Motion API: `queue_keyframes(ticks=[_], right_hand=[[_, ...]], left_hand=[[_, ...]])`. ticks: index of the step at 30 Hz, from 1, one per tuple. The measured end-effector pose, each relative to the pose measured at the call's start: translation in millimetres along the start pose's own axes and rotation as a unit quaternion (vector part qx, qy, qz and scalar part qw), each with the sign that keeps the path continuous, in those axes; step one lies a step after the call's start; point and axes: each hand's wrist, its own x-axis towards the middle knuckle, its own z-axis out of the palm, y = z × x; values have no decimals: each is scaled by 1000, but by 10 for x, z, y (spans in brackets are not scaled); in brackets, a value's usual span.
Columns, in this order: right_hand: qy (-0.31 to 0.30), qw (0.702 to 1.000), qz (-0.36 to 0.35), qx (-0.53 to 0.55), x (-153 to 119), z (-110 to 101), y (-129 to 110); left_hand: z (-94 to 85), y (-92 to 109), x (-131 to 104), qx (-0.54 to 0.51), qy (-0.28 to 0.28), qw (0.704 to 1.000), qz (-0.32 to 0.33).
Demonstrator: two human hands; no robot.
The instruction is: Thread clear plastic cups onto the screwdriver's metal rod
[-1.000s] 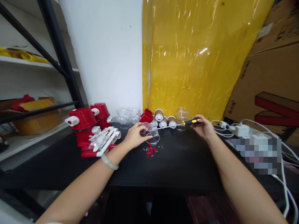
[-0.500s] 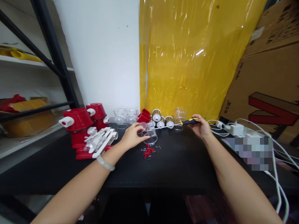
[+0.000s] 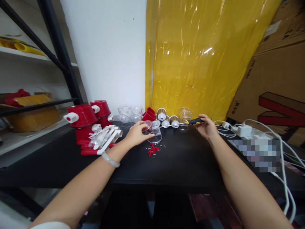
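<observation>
My left hand (image 3: 137, 134) is closed around a clear plastic part (image 3: 156, 137) with a round rim, held tilted just over the black table. In my right hand (image 3: 206, 127) is a screwdriver (image 3: 194, 121) with a black and yellow handle, its long shaft pointing left. The tip reaches the clear part; whether it sits in a screw is too small to tell. Below the part lie small red pieces (image 3: 152, 149) and several loose screws (image 3: 164, 146). Behind it are a red container (image 3: 149, 114) and several silver cylinders with white ends (image 3: 161, 114).
Red machine bodies with white knobs (image 3: 82, 116) stand at the left, white and clear parts (image 3: 105, 138) before them. More clear bowls (image 3: 130, 113) are at the back. White cables and adapters (image 3: 244, 130) lie at the right, near a large cardboard box (image 3: 269, 73).
The camera view has shifted slightly, so everything appears a little further right. Both hands keep their holds, with the screwdriver still against the clear part.
</observation>
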Motion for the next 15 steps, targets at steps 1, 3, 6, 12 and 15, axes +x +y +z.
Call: queue_keyframes(ticks=[1, 3, 6, 12, 15], right_hand=[[-8, 1000, 9, 23, -16, 8, -15], [-8, 999, 22, 37, -25, 11, -18], [22, 999, 24, -21, 16, -10, 41], [39, 995, -12, -87, 77, -15, 129], [40, 998, 15, -36, 50, 17, 88]], left_hand=[[3, -3, 1, -3, -1, 1000, -1], [12, -15, 2, -7, -2, 1000, -1], [26, -42, 4, -4, 0, 1000, 10], [40, -66, 11, 6, 3, 1000, 10], [32, -59, 12, 16, 1, 1000, 4]])
